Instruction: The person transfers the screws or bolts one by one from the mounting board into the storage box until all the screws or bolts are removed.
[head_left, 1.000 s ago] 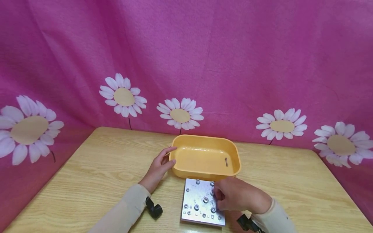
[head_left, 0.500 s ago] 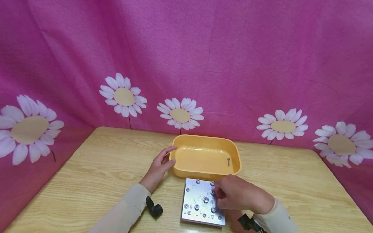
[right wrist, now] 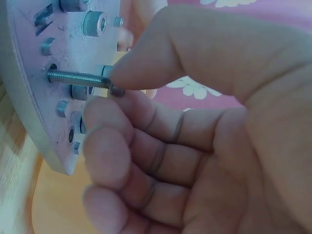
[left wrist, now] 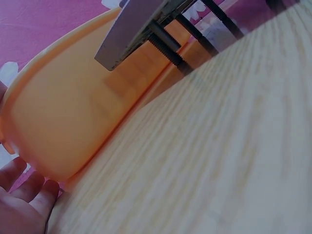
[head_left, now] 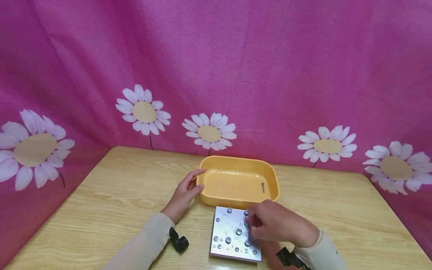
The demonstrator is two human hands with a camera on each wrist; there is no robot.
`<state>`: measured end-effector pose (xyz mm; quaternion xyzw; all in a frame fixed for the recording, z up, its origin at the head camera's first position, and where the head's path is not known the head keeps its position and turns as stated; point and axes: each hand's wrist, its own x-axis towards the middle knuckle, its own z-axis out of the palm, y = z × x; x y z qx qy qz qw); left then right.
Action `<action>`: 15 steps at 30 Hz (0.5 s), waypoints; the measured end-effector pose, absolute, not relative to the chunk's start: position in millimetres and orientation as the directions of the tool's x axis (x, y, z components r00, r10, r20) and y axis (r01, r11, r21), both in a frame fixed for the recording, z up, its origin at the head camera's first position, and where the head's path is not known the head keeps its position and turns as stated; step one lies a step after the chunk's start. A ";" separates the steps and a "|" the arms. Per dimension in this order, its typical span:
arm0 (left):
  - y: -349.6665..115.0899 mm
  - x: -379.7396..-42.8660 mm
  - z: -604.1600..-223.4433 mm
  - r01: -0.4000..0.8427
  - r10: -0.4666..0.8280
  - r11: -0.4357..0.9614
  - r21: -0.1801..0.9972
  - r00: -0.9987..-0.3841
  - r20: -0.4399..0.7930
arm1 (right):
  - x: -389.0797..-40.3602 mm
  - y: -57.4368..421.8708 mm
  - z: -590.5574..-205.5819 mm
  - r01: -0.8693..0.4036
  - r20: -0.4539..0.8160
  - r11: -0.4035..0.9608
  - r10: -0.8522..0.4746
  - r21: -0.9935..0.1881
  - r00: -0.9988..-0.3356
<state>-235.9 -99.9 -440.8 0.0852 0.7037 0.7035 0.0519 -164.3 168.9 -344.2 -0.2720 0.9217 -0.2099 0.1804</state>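
Observation:
My right hand (head_left: 280, 225) is over the right edge of a square metal plate (head_left: 224, 225). In the right wrist view its thumb and index finger pinch the head of a long bolt (right wrist: 78, 78), whose threaded tip sits in a hole of the plate. The other fingers are curled below. My left hand (head_left: 182, 195) grips the left end of a yellow plastic basin (head_left: 236, 202), thumb and index finger over the rim. Inside the basin lies another bolt (head_left: 263, 187). Several socket-head bolts stand in the plate; threaded shanks (left wrist: 165, 46) stick out underneath.
The wooden table (head_left: 135, 187) carries the plate just in front of the basin. A pink curtain (head_left: 263, 75) printed with white daisies (head_left: 209, 133) hangs behind and at both sides. Black wrist cameras (head_left: 179, 240) are strapped over the pale sleeves.
My right hand has turned and shifted slightly while pinching the bolt at the plate. The loose bolt in the basin has rolled a little right, then partly back. My left hand stays put.

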 end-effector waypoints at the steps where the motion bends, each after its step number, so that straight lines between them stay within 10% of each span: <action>1: -99.9 -238.4 -444.8 0.048 0.191 -0.009 0.999 -0.980 0.048 | -164.4 169.2 -344.2 -0.432 -0.211 0.761 -0.581 -0.485 -0.786; 15: -99.9 -238.2 -444.8 0.047 0.189 -0.014 0.999 -0.981 0.049 | -165.3 169.8 -346.6 -0.455 -0.175 0.739 -0.599 -0.497 -0.781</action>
